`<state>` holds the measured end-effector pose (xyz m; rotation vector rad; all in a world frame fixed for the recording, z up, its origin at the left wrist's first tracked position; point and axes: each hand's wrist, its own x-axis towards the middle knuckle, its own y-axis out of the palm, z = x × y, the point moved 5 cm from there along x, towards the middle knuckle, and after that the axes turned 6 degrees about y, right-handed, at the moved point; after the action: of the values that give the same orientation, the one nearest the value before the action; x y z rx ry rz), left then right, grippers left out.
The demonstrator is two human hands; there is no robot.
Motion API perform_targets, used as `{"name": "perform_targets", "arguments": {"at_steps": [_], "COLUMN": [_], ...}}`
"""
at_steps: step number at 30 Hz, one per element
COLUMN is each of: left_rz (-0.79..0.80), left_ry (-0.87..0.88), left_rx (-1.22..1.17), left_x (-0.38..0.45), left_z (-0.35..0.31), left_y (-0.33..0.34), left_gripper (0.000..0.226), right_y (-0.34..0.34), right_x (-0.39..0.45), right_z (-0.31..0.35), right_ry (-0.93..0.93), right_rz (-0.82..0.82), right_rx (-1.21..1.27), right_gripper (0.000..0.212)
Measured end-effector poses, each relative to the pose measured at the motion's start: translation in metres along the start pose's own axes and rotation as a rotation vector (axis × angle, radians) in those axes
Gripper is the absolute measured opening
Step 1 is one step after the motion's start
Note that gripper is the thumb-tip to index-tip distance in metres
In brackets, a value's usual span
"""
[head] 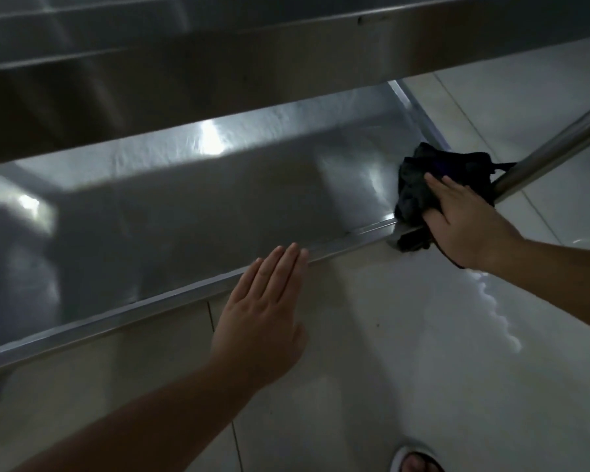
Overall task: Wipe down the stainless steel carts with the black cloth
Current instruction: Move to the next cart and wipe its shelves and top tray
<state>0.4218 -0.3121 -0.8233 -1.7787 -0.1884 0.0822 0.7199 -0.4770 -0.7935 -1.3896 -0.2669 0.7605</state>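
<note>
Cloth [419, 189] work is on the lower shelf [191, 206] of the steel cart, and what matters for the next stroke is how the shelf runs from the hand that holds the rag. Starting at the left, the shelf's long axis stretches from the dim far-left end, where a dark shadow lies over the steel, across to the right end. Its near rim [150, 306] runs as a raised lip along the front edge. The upper shelf [218, 63] overhangs all of this and hides the back of the lower one.

About midway along the front edge, the left hand [263, 318] lies flat and empty, its fingers [280, 267] straight and together, the tips at the rim; I cannot tell whether they press on it or hover just above.

Further right, at the front right corner of the shelf, the black cloth sits bunched, partly on the steel and partly spilling over the corner beside the round steel leg [552, 151]. The right hand [464, 223] covers it palm down, with fingers laid over the wad and bent into it at the near side, gripping it.

So the unwiped length seems to lie leftward from the right hand, along the shelf's long axis. The right hand is the nearer one to the cloth, and a stroke from this corner would likely sweep left toward the other hand. The pale tiled floor [406, 352] shows below, with a sandalled foot [416, 461] at the bottom right.
</note>
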Motion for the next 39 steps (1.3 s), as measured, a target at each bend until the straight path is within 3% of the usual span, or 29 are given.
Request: {"name": "perform_targets", "arguments": {"at_steps": [4,13,24,29,33,35,39], "left_rz": [0.012,0.12,0.096,0.118,0.162,0.172,0.164], "left_ry": [-0.005,0.0,0.022,0.021,0.012,-0.001,-0.02], "left_rx": [-0.012,0.037,0.004,-0.01,0.011,0.009,0.01], "left_x": [0.001,0.0,-0.007,-0.005,-0.003,-0.002,-0.001], "left_z": [-0.001,-0.001,-0.003,-0.003,-0.001,0.0,-0.001], "left_y": [-0.003,0.0,0.001,-0.002,-0.001,-0.001,0.0], "left_gripper": [0.107,0.108,0.11,0.109,0.108,0.109,0.108], "right_y": [-0.01,-0.038,-0.006,-0.024,-0.021,-0.011,0.026], "right_x": [0.046,0.16,0.058,0.115,0.143,0.13,0.057], "right_z": [0.014,0.049,0.017,0.032,0.089,0.13,0.188], "right_ry": [0.114,0.138,-0.043,0.007,0.103,0.006,-0.443], "right_rz": [-0.05,-0.031,0.053,-0.113,-0.12,-0.105,0.044], "right_rx": [0.043,0.105,0.023,-0.071,-0.002,0.034,-0.025], "right_gripper": [0.066,0.07,0.083,0.083,0.075,0.069,0.067]}}
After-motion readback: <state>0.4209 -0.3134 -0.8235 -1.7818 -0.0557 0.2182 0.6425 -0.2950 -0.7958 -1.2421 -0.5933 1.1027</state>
